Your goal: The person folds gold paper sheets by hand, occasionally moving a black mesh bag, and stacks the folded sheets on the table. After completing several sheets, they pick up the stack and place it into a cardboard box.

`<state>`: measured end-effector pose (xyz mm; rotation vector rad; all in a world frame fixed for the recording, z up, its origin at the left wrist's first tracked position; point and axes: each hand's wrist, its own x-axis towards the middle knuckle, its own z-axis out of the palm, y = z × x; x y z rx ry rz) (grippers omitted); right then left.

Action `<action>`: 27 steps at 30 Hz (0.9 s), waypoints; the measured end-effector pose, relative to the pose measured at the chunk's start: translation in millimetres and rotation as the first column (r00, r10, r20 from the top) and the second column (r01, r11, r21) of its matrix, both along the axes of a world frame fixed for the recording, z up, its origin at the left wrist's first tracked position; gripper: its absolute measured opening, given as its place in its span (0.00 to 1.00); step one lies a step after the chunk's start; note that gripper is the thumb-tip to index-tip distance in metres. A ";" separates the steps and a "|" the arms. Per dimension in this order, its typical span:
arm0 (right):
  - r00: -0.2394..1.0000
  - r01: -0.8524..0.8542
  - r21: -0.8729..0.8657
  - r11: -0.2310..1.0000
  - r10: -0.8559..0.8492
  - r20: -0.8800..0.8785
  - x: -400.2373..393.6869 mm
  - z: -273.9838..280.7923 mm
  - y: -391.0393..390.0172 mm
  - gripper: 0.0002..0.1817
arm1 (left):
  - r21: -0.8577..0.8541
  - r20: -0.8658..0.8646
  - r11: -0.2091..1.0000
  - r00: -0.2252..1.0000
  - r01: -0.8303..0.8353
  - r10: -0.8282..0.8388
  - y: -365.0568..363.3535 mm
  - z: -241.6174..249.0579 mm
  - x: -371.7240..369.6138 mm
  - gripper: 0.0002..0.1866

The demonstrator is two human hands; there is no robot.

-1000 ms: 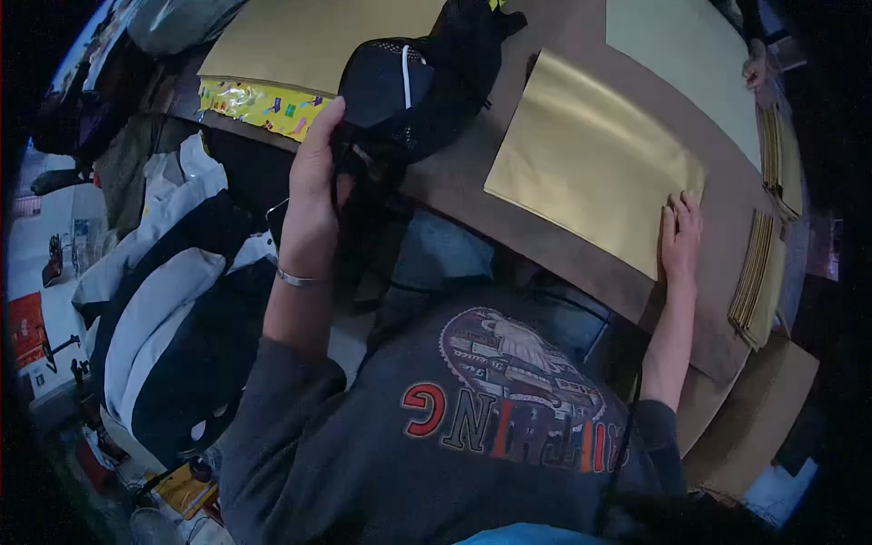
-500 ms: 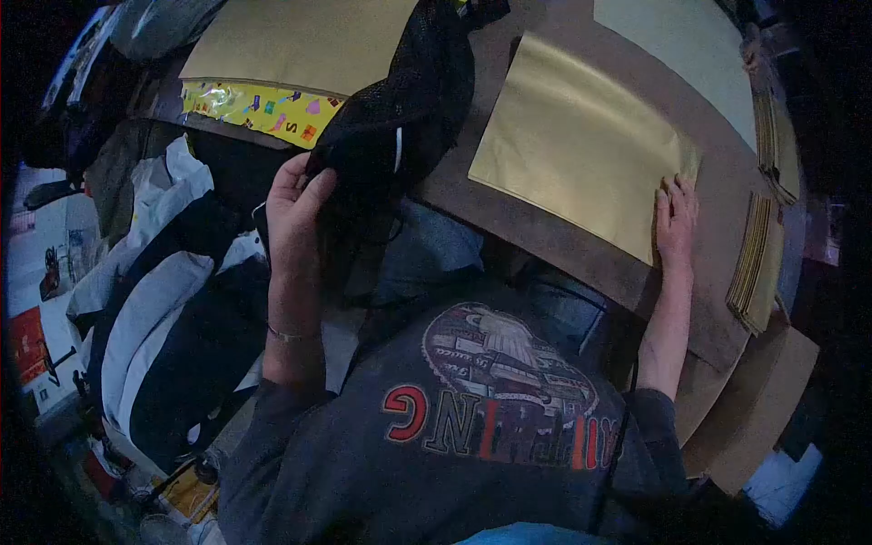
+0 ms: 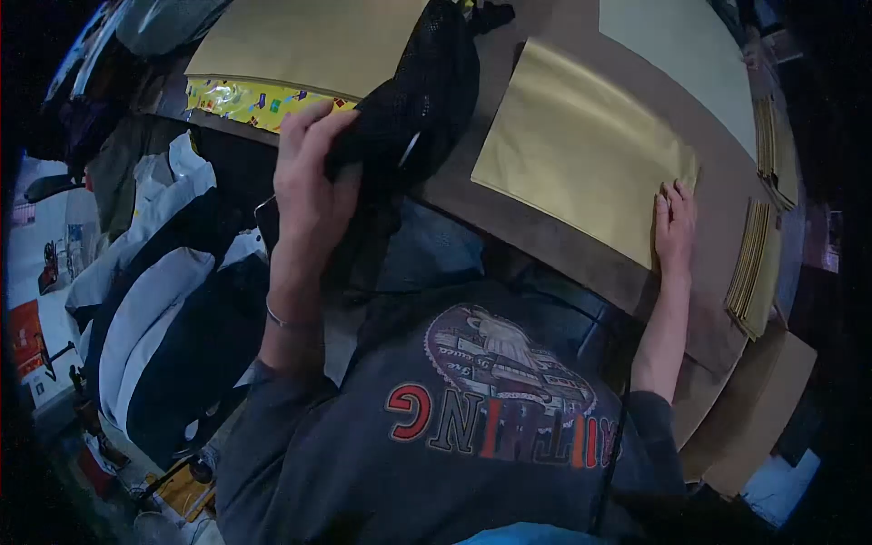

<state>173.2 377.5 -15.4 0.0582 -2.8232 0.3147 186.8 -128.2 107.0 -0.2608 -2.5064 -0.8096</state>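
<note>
Lying partly on the tabletop, the black mesh fabric is grasped at its near end by the left hand — the fingers are bent over it, and the thumb is partly hidden. By the right hand, the gold sheet is touched at its right edge; these fingers are laid loosely, not clenched. Farther right, 2 gold-coloured stacks are placed near the tabletop's edge. At upper left, a yellow printed packet is seen.

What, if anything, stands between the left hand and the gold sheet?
The black mesh item does, bunched between the left hand and the gold sheet. Nothing visible blocks the right hand, resting on the sheet.
</note>
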 end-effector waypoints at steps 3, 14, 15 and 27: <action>1.000 0.020 -0.012 1.000 -0.020 0.016 1.4 5.4 -6.9 0.17 | -0.224 -0.014 0.964 0.989 0.140 -0.146 8.9 3.0 -3.0 0.31; 0.999 0.033 -0.048 0.998 -0.033 0.011 2.5 7.4 -9.0 0.16 | -0.404 -0.031 0.906 0.988 0.126 -0.151 33.5 3.9 -22.8 0.20; 0.999 0.033 -0.039 0.999 -0.033 0.012 3.3 7.3 -8.2 0.16 | -0.405 -0.033 0.905 0.987 0.129 -0.155 34.8 5.3 -24.6 0.20; 1.000 0.027 -0.096 0.995 -0.027 -0.005 2.0 7.5 -10.5 0.15 | 0.147 -0.019 0.980 0.991 0.131 -0.130 8.0 25.3 -56.3 0.07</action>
